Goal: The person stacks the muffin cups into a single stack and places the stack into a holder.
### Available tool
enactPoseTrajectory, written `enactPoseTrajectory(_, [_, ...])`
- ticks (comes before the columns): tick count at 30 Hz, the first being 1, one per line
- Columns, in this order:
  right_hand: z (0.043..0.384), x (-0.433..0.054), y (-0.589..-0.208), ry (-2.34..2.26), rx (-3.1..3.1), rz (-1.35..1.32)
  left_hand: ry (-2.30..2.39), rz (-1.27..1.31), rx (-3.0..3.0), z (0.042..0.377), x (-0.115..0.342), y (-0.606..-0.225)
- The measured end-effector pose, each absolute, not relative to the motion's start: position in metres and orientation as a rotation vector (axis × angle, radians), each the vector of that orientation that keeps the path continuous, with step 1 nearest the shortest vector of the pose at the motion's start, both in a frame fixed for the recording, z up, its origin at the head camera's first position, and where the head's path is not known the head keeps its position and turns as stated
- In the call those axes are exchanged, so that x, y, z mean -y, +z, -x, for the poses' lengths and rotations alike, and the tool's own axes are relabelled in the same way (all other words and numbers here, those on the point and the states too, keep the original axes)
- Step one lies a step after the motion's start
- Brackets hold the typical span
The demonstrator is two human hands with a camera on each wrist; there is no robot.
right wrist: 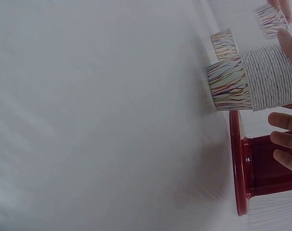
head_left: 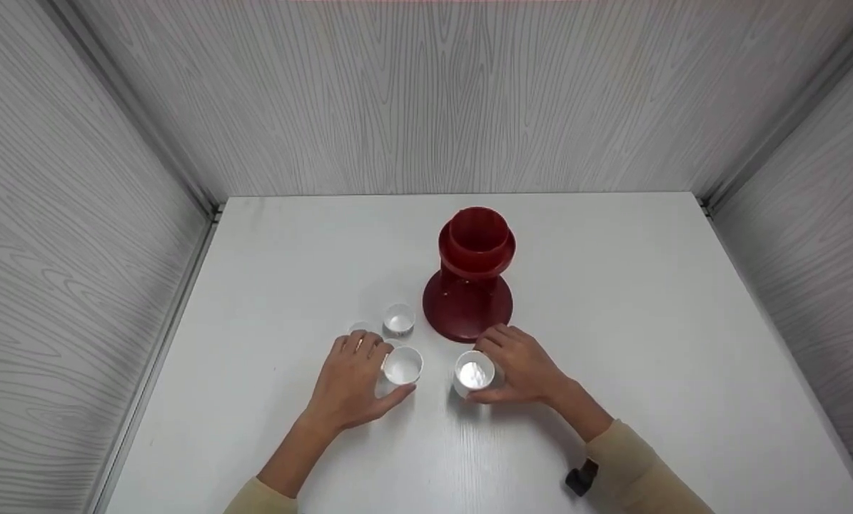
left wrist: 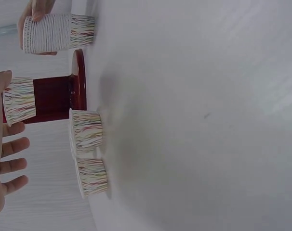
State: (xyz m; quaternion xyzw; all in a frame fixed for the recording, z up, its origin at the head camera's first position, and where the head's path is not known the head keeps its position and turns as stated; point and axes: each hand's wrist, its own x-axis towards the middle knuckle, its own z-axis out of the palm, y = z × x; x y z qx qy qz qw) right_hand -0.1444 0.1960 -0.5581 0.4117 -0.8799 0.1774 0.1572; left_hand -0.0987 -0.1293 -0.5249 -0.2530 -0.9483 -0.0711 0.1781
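My left hand (head_left: 351, 385) pinches a small white paper cup (head_left: 403, 366) between thumb and forefinger; its other fingers are extended. In the left wrist view that cup (left wrist: 19, 101) shows coloured wavy stripes and hangs above the table. My right hand (head_left: 525, 368) grips a tall stack of nested paper cups (head_left: 474, 373), its thumb on the near side. The right wrist view shows the upright stack (right wrist: 254, 79), its base at or close to the tabletop. Two single cups stand past my left hand: one cup (head_left: 399, 319) in plain sight, another (head_left: 361, 327) partly hidden by fingers.
A dark red stand (head_left: 467, 314) with a round base and a cup-shaped top (head_left: 478, 239) rises just beyond my hands. A small black object (head_left: 581, 477) is by my right sleeve. Wood-grain panels (head_left: 426, 100) enclose the white table (head_left: 612, 285) at the back and sides.
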Motion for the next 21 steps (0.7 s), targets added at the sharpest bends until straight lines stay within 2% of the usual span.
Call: enactPoseTrajectory(21, [0.145,-0.197,-0.559,0.533,2.494,-1.194,-0.175,0.843,2.605,0.111,0.098,-0.501])
